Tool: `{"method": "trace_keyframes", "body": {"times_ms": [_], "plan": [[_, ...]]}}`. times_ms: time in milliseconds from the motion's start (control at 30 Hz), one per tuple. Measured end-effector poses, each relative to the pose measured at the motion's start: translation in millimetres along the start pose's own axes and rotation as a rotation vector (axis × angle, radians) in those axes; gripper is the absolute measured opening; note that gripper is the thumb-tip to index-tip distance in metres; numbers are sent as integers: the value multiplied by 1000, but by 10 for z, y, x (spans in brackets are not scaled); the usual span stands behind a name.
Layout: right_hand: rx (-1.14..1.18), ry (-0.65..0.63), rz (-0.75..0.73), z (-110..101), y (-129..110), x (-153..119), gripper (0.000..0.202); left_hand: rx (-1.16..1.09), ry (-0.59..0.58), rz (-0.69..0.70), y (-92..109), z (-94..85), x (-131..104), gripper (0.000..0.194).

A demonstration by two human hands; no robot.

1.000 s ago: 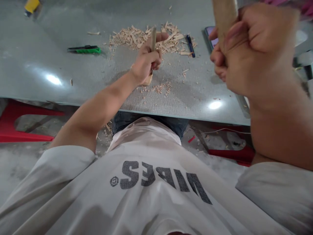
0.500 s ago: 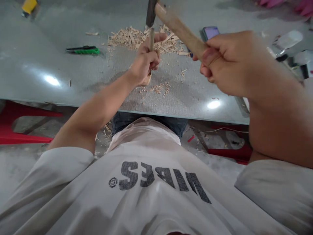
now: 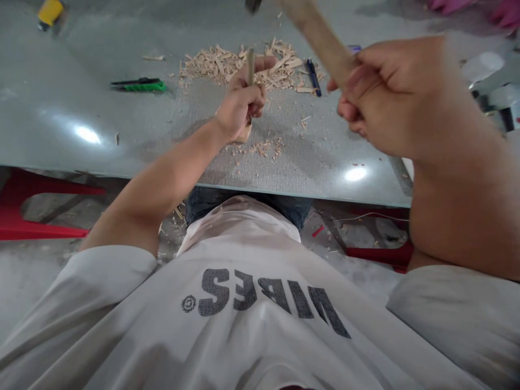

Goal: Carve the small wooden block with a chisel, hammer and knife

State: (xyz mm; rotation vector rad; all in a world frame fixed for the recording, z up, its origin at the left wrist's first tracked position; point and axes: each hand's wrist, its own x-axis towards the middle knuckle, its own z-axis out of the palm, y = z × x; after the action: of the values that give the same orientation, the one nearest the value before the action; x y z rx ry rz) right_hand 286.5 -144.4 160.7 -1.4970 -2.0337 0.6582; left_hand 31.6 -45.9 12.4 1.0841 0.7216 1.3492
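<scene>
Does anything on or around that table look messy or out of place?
Yes, the mess: pale wood shavings lie heaped on the table by the left hand, and more bits litter the floor, which looks untidy.

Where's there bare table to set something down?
On your left, the table is bare from the green cutter to the near edge, save one wood chip, and between the cutter and yellow object. It's crowded at your left hand: shavings beyond, crumbs nearer.

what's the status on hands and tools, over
Left hand grips wooden-handled tool over wood piece. Right hand holds hammer, head partly out of view. Wood shavings heaped beyond left hand.
</scene>
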Motion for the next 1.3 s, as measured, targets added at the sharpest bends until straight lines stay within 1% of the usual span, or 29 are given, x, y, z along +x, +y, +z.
{"method": "trace_keyframes", "body": {"times_ms": [67, 100, 133, 167, 233, 267, 300, 333, 367, 433, 533, 567, 600, 633, 700, 767, 800, 867, 933, 1000, 1067, 1133, 1200, 1300], "plan": [[132, 104, -50, 18, -11, -14, 48, -8, -51, -1, 31, -28, -7, 60], [174, 135, -70, 32, -12, -20, 47, 12, -67, -5, 40, -44, -4, 60], [180, 127, -78, 47, -11, -23, 45, 47, -79, -17, 47, -58, 2, 61], [151, 82, -72, 61, -10, -24, 41, 89, -78, -31, 52, -68, 9, 61], [31, -53, -25, 77, -8, -19, 37, 164, -56, -47, 58, -74, 23, 64], [-16, -104, 6, 79, -7, -15, 36, 188, -43, -43, 60, -70, 29, 66], [-26, -125, 33, 79, -4, -10, 36, 210, -40, -38, 61, -63, 33, 68], [7, -115, 43, 78, 3, -3, 35, 234, -42, -33, 64, -54, 35, 70], [69, -73, 30, 79, 20, 8, 36, 259, -40, -31, 70, -43, 35, 72], [203, 11, -41, 93, 96, 57, 42, 306, -37, -42, 99, -18, 21, 76], [353, 110, -167, 192, 352, 232, 67, 336, -1, -60, 199, 27, -39, 82], [399, 140, -202, 253, 473, 321, 74, 346, 9, -71, 245, 41, -68, 81], [442, 131, -229, 329, 608, 422, 81, 356, 15, -86, 293, 54, -98, 78], [497, 168, -253, 416, 752, 531, 89, 364, 13, -102, 338, 64, -126, 75], [550, 208, -226, 602, 1043, 749, 90, 351, -9, -127, 405, 78, -165, 77], [594, 300, -223, 756, 1309, 935, 93, 296, -27, -140, 427, 80, -169, 90], [600, 306, -215, 807, 1423, 1006, 94, 264, -27, -148, 420, 77, -159, 97], [609, 347, -192, 841, 1607, 1100, 96, 206, -21, -179, 382, 60, -120, 107], [623, 400, -184, 800, 1732, 1144, 98, 159, -24, -202, 333, 40, -76, 111], [641, 447, -186, 725, 1815, 1165, 96, 121, -35, -189, 294, 28, -44, 113], [663, 490, -180, 659, 1874, 1189, 86, 72, -14, -174, 271, 30, -29, 117], [694, 550, -171, 622, 1924, 1228, 73, -6, 36, -196, 259, 39, -27, 115], [722, 606, -172, 606, 1966, 1275, 64, -80, 61, -216, 247, 40, -26, 107], [738, 650, -164, 581, 2012, 1329, 50, -76, -11, -180, 230, 19, -17, 85]]}}
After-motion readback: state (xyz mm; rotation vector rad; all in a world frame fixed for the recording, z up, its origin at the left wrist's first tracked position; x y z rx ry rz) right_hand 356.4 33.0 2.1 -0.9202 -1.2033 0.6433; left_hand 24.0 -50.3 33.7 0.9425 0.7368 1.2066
